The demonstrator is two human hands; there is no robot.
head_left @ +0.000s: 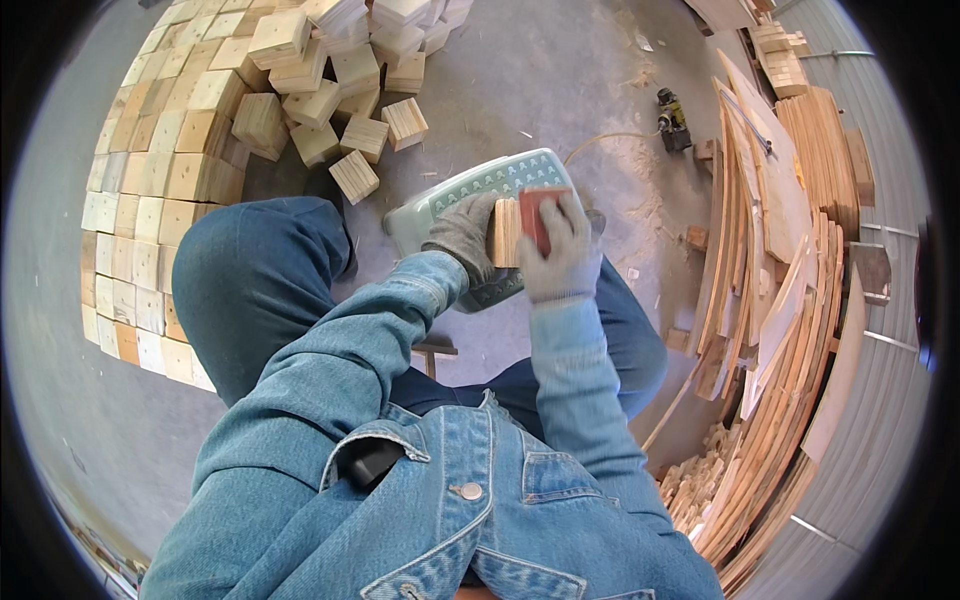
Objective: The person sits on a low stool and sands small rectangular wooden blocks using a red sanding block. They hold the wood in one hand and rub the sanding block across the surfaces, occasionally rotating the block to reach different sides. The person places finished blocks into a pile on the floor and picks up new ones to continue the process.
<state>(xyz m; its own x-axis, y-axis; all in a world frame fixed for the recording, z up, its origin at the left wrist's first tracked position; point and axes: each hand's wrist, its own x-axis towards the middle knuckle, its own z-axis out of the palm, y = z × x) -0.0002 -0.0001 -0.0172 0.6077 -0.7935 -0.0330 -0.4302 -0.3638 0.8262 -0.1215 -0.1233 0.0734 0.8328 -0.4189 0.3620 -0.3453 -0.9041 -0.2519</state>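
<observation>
My left hand (464, 238), in a grey glove, is closed round a small wooden block (507, 232) with layered grain on its visible side. A reddish-brown sanding block (535, 212) is in my right hand (562, 252), which wears a lighter glove. Its edge lies against or right beside the wood's right side; I cannot tell whether they touch. Both hands are over a pale green plastic stool (470, 186) with a patterned top, between my knees. The fingertips of my left hand are partly hidden behind the block.
Neatly stacked wooden blocks (150, 200) rise at the left. Loose blocks (355, 177) lie in a heap ahead. A yellow-and-black power tool (673, 120) rests on the dusty floor at the far right, near a thin hose (610, 137). Long boards (765, 170) lean along the right side.
</observation>
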